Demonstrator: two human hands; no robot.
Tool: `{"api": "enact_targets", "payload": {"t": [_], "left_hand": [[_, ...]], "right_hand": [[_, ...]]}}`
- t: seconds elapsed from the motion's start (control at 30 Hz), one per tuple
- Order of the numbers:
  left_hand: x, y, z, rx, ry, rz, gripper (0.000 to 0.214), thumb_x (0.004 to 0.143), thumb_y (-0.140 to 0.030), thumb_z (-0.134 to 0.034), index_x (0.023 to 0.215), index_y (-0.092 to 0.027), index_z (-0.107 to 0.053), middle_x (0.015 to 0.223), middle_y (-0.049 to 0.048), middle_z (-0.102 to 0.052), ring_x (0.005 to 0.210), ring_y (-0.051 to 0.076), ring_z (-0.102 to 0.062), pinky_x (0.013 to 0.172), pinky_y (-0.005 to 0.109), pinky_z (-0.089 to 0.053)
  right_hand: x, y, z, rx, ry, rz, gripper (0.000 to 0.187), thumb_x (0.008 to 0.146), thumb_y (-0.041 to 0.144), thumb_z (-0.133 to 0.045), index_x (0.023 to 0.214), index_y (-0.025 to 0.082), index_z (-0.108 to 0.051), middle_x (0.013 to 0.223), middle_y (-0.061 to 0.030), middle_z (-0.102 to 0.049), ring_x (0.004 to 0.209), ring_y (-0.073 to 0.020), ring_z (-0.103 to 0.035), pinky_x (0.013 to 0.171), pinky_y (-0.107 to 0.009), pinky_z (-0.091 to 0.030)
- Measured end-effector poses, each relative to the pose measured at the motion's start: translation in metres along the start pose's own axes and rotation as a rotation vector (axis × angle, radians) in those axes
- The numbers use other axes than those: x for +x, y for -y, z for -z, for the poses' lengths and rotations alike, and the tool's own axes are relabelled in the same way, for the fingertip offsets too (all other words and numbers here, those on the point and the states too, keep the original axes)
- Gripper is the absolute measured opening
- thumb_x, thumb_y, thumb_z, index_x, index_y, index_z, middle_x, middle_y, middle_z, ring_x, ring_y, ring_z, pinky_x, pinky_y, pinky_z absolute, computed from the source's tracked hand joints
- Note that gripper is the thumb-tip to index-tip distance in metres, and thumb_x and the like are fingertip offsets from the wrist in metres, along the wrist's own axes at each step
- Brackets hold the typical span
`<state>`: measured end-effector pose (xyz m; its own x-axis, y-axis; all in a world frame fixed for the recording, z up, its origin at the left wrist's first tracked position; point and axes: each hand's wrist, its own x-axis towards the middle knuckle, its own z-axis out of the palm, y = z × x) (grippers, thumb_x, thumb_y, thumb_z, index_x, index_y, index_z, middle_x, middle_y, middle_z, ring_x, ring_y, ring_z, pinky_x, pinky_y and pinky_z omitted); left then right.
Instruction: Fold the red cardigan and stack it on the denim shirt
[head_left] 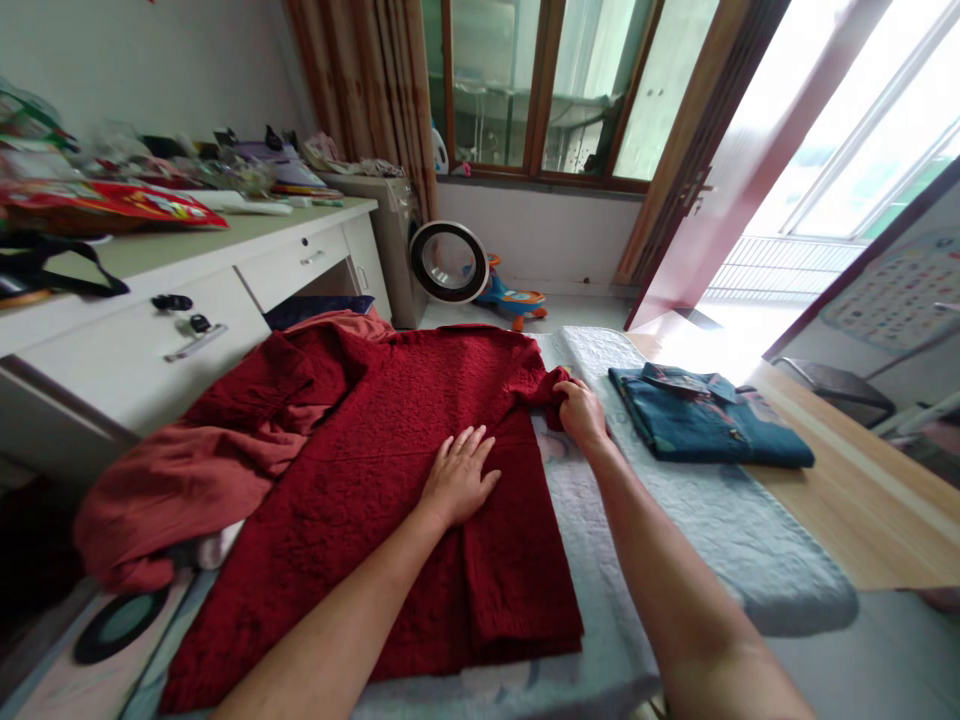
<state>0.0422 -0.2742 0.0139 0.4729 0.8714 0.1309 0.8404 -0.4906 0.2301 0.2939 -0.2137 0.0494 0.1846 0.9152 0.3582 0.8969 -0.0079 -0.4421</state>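
Note:
A dark red textured garment (375, 470) lies spread flat on a light quilted mat (720, 520). My left hand (459, 472) rests flat on the middle of it, fingers stretched out. My right hand (581, 410) pinches the garment's right edge near the sleeve. A lighter red cloth (187, 480) lies bunched at the garment's left side.
A folded teal shirt (705, 425) sits on the mat to the right, with wooden floor (847, 500) beyond. A white desk with drawers (225, 290) stands at left, cluttered on top. A round fan (448, 262) and a toy car (514, 297) sit by the window; the door is open.

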Motion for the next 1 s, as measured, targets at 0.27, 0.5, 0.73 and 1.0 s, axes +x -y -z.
{"api": "enact_targets", "payload": {"t": [0.27, 0.5, 0.73, 1.0], "left_hand": [[-0.001, -0.001, 0.000, -0.022, -0.012, -0.007, 0.054, 0.092, -0.043, -0.047, 0.142, -0.023, -0.045, 0.156, 0.0052, -0.033, 0.144, 0.025, -0.026, 0.118, 0.048, -0.020], [0.016, 0.000, 0.014, -0.106, 0.091, 0.032, 0.052, 0.085, -0.040, -0.057, 0.134, -0.025, -0.053, 0.148, 0.0086, -0.046, 0.138, 0.030, -0.037, 0.113, 0.053, -0.029], [0.077, -0.011, 0.028, -0.444, -0.231, 0.022, 0.055, 0.082, -0.016, -0.054, 0.136, -0.014, -0.047, 0.138, 0.0119, -0.053, 0.129, 0.022, -0.048, 0.112, 0.036, -0.035], [0.107, -0.003, 0.012, -0.583, -0.132, -0.166, 0.072, 0.072, -0.016, -0.064, 0.140, -0.021, -0.042, 0.151, 0.0123, -0.034, 0.140, 0.028, -0.034, 0.115, 0.044, -0.031]], "right_hand": [[-0.017, 0.038, -0.045, 0.166, -0.131, 0.158, 0.047, 0.082, 0.012, -0.044, 0.126, 0.017, -0.059, 0.133, -0.0134, -0.050, 0.120, -0.0234, -0.051, 0.104, -0.035, -0.040], [-0.018, 0.027, -0.057, 0.137, -0.062, 0.185, 0.056, 0.077, 0.008, -0.043, 0.130, 0.018, -0.056, 0.139, -0.0119, -0.047, 0.128, -0.0238, -0.045, 0.110, -0.040, -0.037], [-0.021, 0.037, -0.052, 0.255, -0.147, 0.180, 0.058, 0.081, 0.011, -0.037, 0.138, 0.019, -0.048, 0.140, -0.0097, -0.049, 0.127, -0.0215, -0.048, 0.108, -0.037, -0.040], [-0.033, 0.048, -0.050, 0.295, -0.006, 0.143, 0.081, 0.084, 0.021, -0.037, 0.154, 0.013, 0.001, 0.138, -0.0110, -0.055, 0.105, -0.0242, -0.064, 0.096, -0.037, -0.049]]}}
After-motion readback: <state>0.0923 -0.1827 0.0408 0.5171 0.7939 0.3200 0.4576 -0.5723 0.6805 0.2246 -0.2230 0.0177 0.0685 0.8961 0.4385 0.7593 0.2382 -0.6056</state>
